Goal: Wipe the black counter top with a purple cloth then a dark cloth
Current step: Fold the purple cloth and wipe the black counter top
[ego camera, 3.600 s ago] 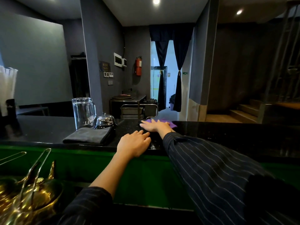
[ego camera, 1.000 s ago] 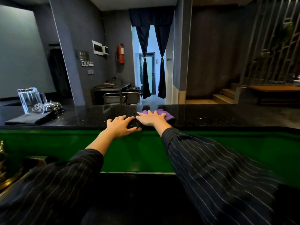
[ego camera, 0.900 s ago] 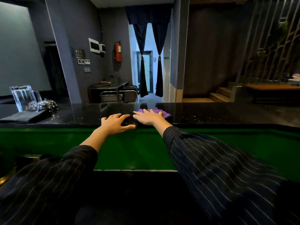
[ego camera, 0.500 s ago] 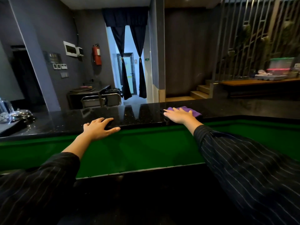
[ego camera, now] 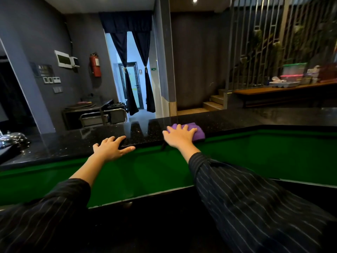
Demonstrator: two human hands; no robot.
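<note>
A folded purple cloth (ego camera: 197,133) lies on the black speckled counter top (ego camera: 76,143), close to its near edge. My right hand (ego camera: 179,135) presses flat on the cloth with straight, spread fingers. My left hand (ego camera: 111,147) rests flat on the counter's near edge, fingers straight, a short way left of the right hand and holding nothing. The dark cloth shows only as a dark corner (ego camera: 5,152) at the far left edge of the view.
A silver service bell (ego camera: 12,138) stands on the counter at the far left. Below the counter runs a green front panel (ego camera: 145,172). Behind are a steel cart (ego camera: 102,117), a curtained doorway, steps and a wooden shelf (ego camera: 284,88) with containers.
My right hand has slid the purple cloth rightward along the counter, away from the left hand. The view has turned right, so the glass jug and most of the dark cloth have left the frame.
</note>
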